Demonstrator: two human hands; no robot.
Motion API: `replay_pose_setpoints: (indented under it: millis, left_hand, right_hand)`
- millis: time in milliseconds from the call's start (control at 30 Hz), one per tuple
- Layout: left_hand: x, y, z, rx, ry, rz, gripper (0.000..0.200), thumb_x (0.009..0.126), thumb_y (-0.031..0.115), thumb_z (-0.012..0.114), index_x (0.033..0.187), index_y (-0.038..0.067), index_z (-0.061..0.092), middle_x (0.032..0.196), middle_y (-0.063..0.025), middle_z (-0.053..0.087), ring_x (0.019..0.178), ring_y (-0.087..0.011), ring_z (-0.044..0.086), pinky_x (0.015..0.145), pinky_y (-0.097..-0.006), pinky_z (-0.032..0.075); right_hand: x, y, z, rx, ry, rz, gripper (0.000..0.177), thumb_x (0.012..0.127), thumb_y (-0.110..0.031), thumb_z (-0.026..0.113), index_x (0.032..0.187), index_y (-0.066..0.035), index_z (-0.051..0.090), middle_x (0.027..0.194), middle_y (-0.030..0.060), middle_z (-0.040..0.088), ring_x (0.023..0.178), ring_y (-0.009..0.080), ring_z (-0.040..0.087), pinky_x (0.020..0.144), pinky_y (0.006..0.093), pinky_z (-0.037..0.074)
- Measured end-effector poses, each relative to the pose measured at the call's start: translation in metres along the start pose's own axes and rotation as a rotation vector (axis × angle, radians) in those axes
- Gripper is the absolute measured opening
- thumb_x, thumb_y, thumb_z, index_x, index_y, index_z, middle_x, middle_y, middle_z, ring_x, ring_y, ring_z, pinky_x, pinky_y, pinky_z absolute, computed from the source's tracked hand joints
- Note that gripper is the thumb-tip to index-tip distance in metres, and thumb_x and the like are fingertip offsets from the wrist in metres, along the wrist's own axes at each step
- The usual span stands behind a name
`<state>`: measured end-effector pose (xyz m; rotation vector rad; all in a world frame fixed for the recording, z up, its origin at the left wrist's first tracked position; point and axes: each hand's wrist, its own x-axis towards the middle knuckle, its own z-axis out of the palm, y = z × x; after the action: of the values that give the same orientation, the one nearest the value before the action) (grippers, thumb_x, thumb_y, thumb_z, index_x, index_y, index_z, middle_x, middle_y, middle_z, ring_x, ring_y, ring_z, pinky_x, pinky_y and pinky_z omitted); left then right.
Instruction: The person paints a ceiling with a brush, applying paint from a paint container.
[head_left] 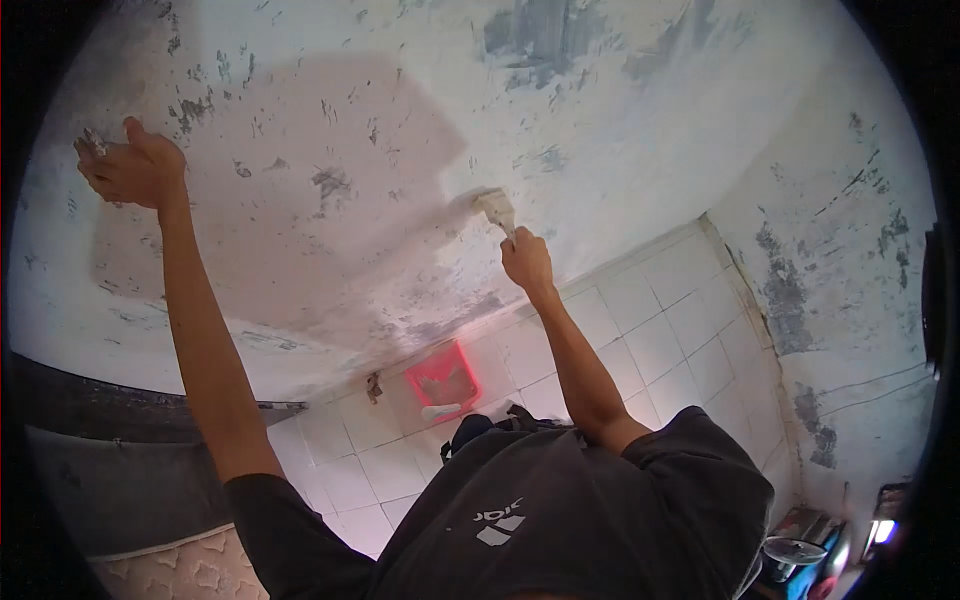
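My right hand [527, 262] is closed around the handle of a flat paintbrush [495, 209]. The brush's wide, pale head is right at the patchy white wall [600, 150], which has grey worn spots. Out to the far left, my left hand [140, 168] is raised near the wall, fingers loosely curled and thumb apart. Whitish-grey smears show at its fingertips. Below the wall, a pink-red tray [470, 398] with whitish material inside rests on the tiled floor.
White square tiles [650, 325] cover the floor along the wall. A dark-edged piece of furniture [120, 410] and a beige quilted surface [185, 570] are at lower left. At lower right, a fan-like round object [795, 550] stands among other items beside the scuffed side wall [840, 270].
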<state>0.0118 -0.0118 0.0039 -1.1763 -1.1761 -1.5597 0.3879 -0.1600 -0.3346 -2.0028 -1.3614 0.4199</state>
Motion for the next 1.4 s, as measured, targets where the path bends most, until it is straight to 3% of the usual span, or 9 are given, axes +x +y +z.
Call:
replay_pose_setpoints:
  millis: [233, 467, 533, 700, 900, 1033, 1300, 1367, 1400]
  left_hand:
    - [-0.001, -0.005, 0.003, 0.041, -0.013, 0.022, 0.073, 0.089, 0.048, 0.043, 0.134, -0.009, 0.035, 0.144, -0.02, 0.03, 0.134, -0.036, 0.021, 0.106, -0.0511, 0.019]
    - [0.0, -0.003, 0.002, 0.031, -0.011, 0.027, 0.074, 0.088, 0.046, 0.044, 0.132, -0.013, 0.035, 0.145, -0.022, 0.029, 0.134, -0.0361, 0.021, 0.106, -0.0511, 0.018]
    - [-0.002, -0.005, 0.004, 0.033, -0.002, 0.025, 0.073, 0.089, 0.046, 0.044, 0.131, -0.014, 0.037, 0.145, -0.0222, 0.028, 0.134, -0.0363, 0.021, 0.106, -0.0516, 0.018]
    - [-0.001, -0.022, 0.012, 0.136, -0.029, 0.063, 0.072, 0.089, 0.046, 0.043, 0.128, -0.015, 0.04, 0.145, -0.022, 0.028, 0.134, -0.0364, 0.02, 0.106, -0.0514, 0.019]
    - [-0.004, -0.015, 0.011, 0.048, -0.006, 0.014, 0.07, 0.088, 0.046, 0.043, 0.121, -0.016, 0.047, 0.144, -0.0209, 0.03, 0.133, -0.035, 0.021, 0.105, -0.0509, 0.021]
    - [-0.001, -0.037, 0.017, 0.176, -0.054, 0.063, 0.068, 0.087, 0.047, 0.042, 0.111, -0.015, 0.055, 0.141, -0.0204, 0.032, 0.131, -0.0329, 0.021, 0.105, -0.051, 0.021]
    - [0.0, -0.027, 0.014, 0.14, -0.009, 0.077, 0.067, 0.088, 0.046, 0.042, 0.11, -0.016, 0.055, 0.144, -0.0194, 0.031, 0.133, -0.0337, 0.021, 0.105, -0.0507, 0.021]
    - [-0.002, -0.024, 0.014, 0.131, -0.006, 0.06, 0.071, 0.089, 0.046, 0.045, 0.127, -0.014, 0.041, 0.142, -0.0208, 0.031, 0.128, -0.0369, 0.026, 0.102, -0.0506, 0.024]
    - [-0.002, -0.022, 0.012, 0.131, -0.006, 0.059, 0.071, 0.089, 0.046, 0.045, 0.127, -0.014, 0.041, 0.142, -0.0208, 0.031, 0.128, -0.0369, 0.026, 0.102, -0.0506, 0.024]
  right_hand:
    - [-0.008, -0.028, -0.044, 0.136, 0.153, -0.119, 0.022, 0.084, -0.019, 0.057, 0.082, 0.002, 0.049, 0.067, 0.0284, 0.059, 0.065, 0.0474, 0.059, 0.056, 0.0541, 0.046]
    - [-0.021, -0.022, -0.023, 0.309, 0.217, -0.147, 0.021, 0.087, -0.017, 0.055, 0.085, 0.001, 0.045, 0.064, 0.0276, 0.058, 0.062, 0.0471, 0.059, 0.052, 0.0527, 0.046]
    - [-0.008, -0.007, 0.003, 0.08, 0.16, -0.101, 0.022, 0.089, -0.018, 0.052, 0.089, 0.001, 0.042, 0.064, 0.0284, 0.059, 0.061, 0.0472, 0.059, 0.052, 0.0533, 0.047]
    - [-0.003, 0.021, 0.063, -0.076, 0.052, 0.035, 0.03, 0.092, -0.023, 0.05, 0.099, 0.001, 0.034, 0.07, 0.0303, 0.061, 0.067, 0.0467, 0.063, 0.056, 0.0524, 0.052]
    - [-0.009, 0.046, 0.093, -0.033, -0.055, 0.15, 0.03, 0.091, -0.023, 0.05, 0.099, 0.002, 0.035, 0.076, 0.0339, 0.06, 0.073, 0.0493, 0.061, 0.063, 0.0557, 0.051]
    - [-0.015, 0.064, 0.103, -0.108, -0.161, 0.231, 0.032, 0.092, -0.026, 0.048, 0.101, 0.001, 0.035, 0.086, 0.031, 0.063, 0.082, 0.0459, 0.063, 0.07, 0.0531, 0.052]
    - [-0.042, 0.091, 0.099, -0.268, -0.297, 0.294, 0.034, 0.089, -0.022, 0.046, 0.109, 0.005, 0.051, 0.097, 0.0255, 0.065, 0.093, 0.0396, 0.064, 0.082, 0.0462, 0.052]
    - [-0.045, 0.093, 0.088, -0.316, -0.374, 0.286, 0.032, 0.088, -0.021, 0.046, 0.107, 0.003, 0.056, 0.098, 0.023, 0.066, 0.094, 0.0376, 0.065, 0.082, 0.0447, 0.052]
    - [-0.046, 0.091, 0.083, -0.364, -0.449, 0.28, 0.031, 0.088, -0.02, 0.046, 0.104, 0.002, 0.061, 0.1, 0.0205, 0.066, 0.096, 0.0356, 0.065, 0.082, 0.0432, 0.052]
